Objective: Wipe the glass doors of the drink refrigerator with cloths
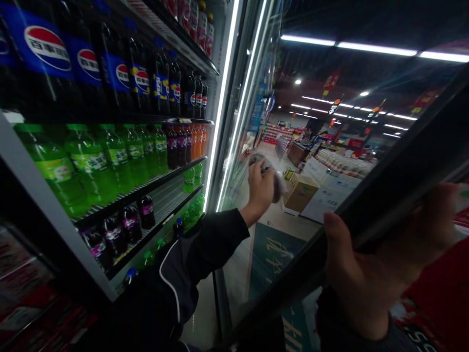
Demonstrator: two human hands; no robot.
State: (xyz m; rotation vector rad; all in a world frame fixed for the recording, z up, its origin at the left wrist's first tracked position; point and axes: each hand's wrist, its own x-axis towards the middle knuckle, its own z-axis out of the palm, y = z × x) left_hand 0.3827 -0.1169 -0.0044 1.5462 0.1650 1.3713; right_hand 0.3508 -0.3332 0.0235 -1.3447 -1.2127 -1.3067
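Shop floor (278, 230): beyond the door, a lit aisle with red-stocked shelving at the far end, a cardboard box (300, 193) and white cartons near the door, and a green printed floor mat (267, 259) close by.

Drinks cooler (36, 166): its white side wall runs down the left of the view. Blue-labelled cola bottles (117, 78) fill the top shelf, green soda bottles (91, 166) the next, and dark bottles with purple labels (130, 230) stand on the wire shelf below.

Glass door (242, 254): swung wide open, its pane sits between the shelves and the shop. Its dark door frame (293, 274) runs on a long diagonal, from low centre up to the right edge of the view.

Right hand (370, 259): its fingers (432, 210) are clenched round the door frame, which appears to hold the door out and leave room for the other arm.

Left hand (262, 188): a black sleeve (190, 254) with white piping reaches across, and the fingers (256, 178) curl over a bunched cloth.

Cloth (277, 188): a crumpled grey wad with no clear long axis, it looks pressed to the pane just beside the door's lit vertical edge, sticking out past the palm.
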